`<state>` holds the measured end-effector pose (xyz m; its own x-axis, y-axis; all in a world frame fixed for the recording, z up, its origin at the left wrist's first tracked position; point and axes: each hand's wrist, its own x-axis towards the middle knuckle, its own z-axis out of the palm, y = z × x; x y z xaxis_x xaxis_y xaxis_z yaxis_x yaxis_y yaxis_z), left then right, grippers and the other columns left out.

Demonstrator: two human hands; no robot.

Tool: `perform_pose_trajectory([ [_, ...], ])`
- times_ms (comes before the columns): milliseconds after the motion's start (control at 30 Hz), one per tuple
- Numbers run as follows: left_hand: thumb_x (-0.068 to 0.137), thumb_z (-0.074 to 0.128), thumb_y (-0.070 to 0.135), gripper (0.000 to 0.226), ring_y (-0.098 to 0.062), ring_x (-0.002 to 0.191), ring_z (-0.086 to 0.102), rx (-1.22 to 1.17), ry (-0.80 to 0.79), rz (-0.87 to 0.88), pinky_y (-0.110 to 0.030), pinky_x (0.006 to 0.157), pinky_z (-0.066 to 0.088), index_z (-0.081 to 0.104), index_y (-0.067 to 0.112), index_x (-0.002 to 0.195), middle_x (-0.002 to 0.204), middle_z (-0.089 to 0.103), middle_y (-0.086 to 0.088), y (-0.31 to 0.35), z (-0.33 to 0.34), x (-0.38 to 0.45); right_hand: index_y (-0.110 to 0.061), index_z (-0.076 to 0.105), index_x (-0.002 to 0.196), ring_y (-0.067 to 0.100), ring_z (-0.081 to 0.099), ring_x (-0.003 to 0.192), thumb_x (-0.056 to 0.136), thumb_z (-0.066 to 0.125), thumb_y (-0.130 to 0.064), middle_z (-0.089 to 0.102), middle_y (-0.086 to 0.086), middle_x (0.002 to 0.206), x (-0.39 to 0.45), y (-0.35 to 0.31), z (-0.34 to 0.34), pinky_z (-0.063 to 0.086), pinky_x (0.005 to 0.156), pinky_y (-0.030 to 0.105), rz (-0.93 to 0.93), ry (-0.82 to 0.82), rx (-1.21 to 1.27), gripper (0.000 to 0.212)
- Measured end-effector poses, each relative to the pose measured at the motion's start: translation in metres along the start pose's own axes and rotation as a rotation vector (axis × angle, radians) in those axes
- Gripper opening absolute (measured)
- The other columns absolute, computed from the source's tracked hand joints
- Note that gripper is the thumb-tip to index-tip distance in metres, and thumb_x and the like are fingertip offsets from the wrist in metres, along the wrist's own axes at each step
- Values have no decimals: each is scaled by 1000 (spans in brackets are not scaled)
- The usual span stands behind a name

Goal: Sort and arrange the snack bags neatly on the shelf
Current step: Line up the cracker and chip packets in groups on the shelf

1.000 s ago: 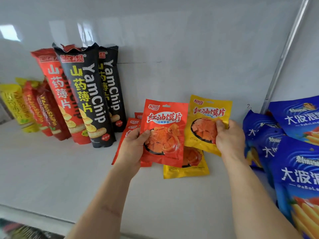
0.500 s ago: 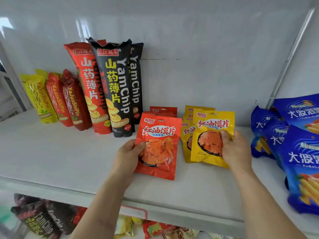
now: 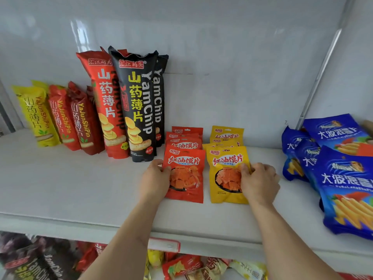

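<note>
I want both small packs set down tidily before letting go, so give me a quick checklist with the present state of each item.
1. Left hand holds the front red pack by its left edge: ok.
2. Right hand holds the front yellow pack by its right edge: ok.
3. Red pack in front of the red row, yellow in front of the yellow row: ok.
4. The two front packs apart, not overlapping: ok.
5. Packs resting flat on the shelf: cannot tell.

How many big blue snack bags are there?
3 that I can see, all at the shelf's right end: one at the back, one small-looking behind on the left, one in front. More may hide beneath or off-picture.
</note>
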<state>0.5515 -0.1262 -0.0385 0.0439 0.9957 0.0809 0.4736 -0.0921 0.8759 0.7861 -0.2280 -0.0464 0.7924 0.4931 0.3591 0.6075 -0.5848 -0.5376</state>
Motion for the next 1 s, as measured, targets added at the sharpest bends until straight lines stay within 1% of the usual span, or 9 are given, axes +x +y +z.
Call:
perform_pose_trajectory([
  [67, 99, 53, 28, 33, -28, 102, 65, 37, 15, 7, -39, 85, 54, 53, 21, 132, 120, 68, -4, -1, 1, 1, -12, 62, 117, 37, 48, 118, 99, 45, -50, 54, 14, 128, 2, -1, 2, 42, 94, 45, 23, -36, 26, 45],
  [167, 100, 50, 20, 32, -30, 102, 65, 73, 27, 24, -38, 82, 54, 53, 19, 132, 119, 69, -8, -2, 3, 8, -12, 60, 113, 33, 57, 105, 100, 44, -48, 60, 12, 115, 8, -3, 9, 46, 86, 42, 20, -72, 23, 42],
  [233, 100, 48, 18, 33, -30, 103, 65, 113, 34, 21, -39, 83, 55, 51, 20, 133, 121, 69, -7, -2, 3, 12, -11, 60, 112, 32, 59, 102, 101, 43, -46, 61, 11, 111, 11, -5, 14, 46, 84, 41, 19, -82, 19, 41],
  [333, 100, 47, 19, 34, -30, 104, 65, 131, 41, 7, -43, 87, 56, 51, 21, 134, 123, 69, -6, -1, 4, 16, -10, 60, 113, 33, 59, 103, 101, 44, -45, 61, 12, 112, 14, -11, 21, 48, 85, 43, 31, -80, 4, 40],
  [467, 100, 47, 21, 35, -29, 105, 65, 147, 46, 11, -44, 89, 55, 50, 22, 135, 123, 69, -4, -3, 3, 18, -7, 59, 116, 35, 57, 108, 102, 43, -43, 60, 15, 116, 19, -19, 27, 45, 88, 44, 57, -72, -4, 41],
  [733, 102, 46, 21, 36, -26, 102, 66, 112, 71, 25, -43, 85, 57, 48, 22, 137, 121, 69, -4, -7, -3, 14, -6, 59, 116, 38, 56, 110, 101, 43, -43, 61, 17, 117, 21, -29, 34, 43, 91, 45, 65, -67, 39, 43],
  [833, 101, 47, 25, 39, -29, 108, 64, 133, 99, 31, -42, 86, 55, 48, 18, 140, 126, 67, -6, -8, -5, 10, -7, 58, 117, 38, 55, 113, 100, 45, -43, 61, 16, 120, 18, -31, 32, 42, 93, 45, 99, -69, 106, 42],
  [933, 100, 48, 30, 42, -30, 120, 56, 196, 139, 55, -44, 95, 51, 49, 17, 140, 135, 59, -7, -6, -8, 3, -9, 56, 117, 37, 55, 114, 100, 45, -43, 61, 14, 122, 13, -35, 27, 42, 94, 46, 137, -79, 180, 40],
  [1000, 100, 47, 30, 41, -29, 125, 49, 276, 188, 111, -44, 99, 45, 51, 17, 139, 137, 55, -6, -4, -11, -6, -8, 54, 118, 37, 55, 114, 101, 44, -42, 60, 15, 122, 8, -34, 22, 43, 95, 47, 138, -87, 195, 39],
])
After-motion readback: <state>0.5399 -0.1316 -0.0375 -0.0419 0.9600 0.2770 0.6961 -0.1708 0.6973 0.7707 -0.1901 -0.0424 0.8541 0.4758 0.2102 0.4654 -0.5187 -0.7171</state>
